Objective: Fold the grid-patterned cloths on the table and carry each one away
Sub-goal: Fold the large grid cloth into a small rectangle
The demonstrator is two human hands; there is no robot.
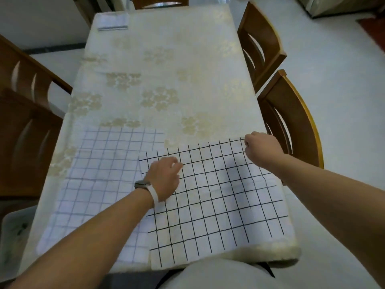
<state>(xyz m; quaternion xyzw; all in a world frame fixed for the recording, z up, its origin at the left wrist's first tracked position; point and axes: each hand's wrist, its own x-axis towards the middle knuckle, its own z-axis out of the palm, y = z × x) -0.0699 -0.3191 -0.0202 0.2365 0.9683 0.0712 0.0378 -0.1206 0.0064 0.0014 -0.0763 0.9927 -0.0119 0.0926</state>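
Observation:
Two white grid-patterned cloths lie flat at the near end of the table (158, 59). The cloth with bold black lines (212, 205) is on the right and overlaps the paler blue-lined cloth (100, 176) on the left. My left hand (163, 178), with a watch on its wrist, lies on the black-lined cloth near its far left corner, fingers curled at the cloth. My right hand (260, 148) pinches the far right corner of the same cloth, which is slightly raised there.
A cream floral tablecloth covers the table. Wooden chairs stand at the right (291, 126), (260, 44), at the left (27, 113) and at the far end. A folded white item (112, 21) lies at the far left corner. A pale bin (12, 238) sits low left.

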